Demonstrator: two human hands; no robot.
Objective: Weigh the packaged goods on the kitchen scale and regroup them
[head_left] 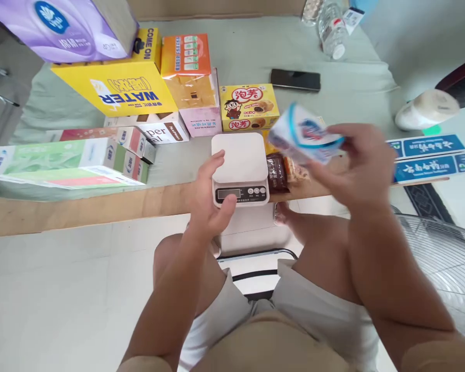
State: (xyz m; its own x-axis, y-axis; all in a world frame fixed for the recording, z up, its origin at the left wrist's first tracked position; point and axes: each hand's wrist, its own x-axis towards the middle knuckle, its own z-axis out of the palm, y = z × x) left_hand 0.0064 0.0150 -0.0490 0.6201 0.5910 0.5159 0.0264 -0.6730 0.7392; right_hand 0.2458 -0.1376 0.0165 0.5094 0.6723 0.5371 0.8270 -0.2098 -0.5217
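Note:
A white kitchen scale (239,157) lies at the table's front edge, its plate bare and its display panel facing me. My left hand (211,194) grips the scale's left side, with the thumb over the display and fingers along the edge. To the right, my right hand (358,165) holds up a small white and blue box (308,133), blurred by motion, between thumb and fingers. Beneath that box lie a dark brown snack packet (277,173) and a partly hidden light packet (296,170). Behind the scale stands a yellow puff snack box (250,107).
Stacked cartons, including a yellow water carton (116,88) and a green box (54,163), fill the left side. A phone (295,80) lies behind. Bottles, a white container (428,109) and blue toothpaste boxes (430,166) are right. A wire fan guard (442,253) stands beside my right leg.

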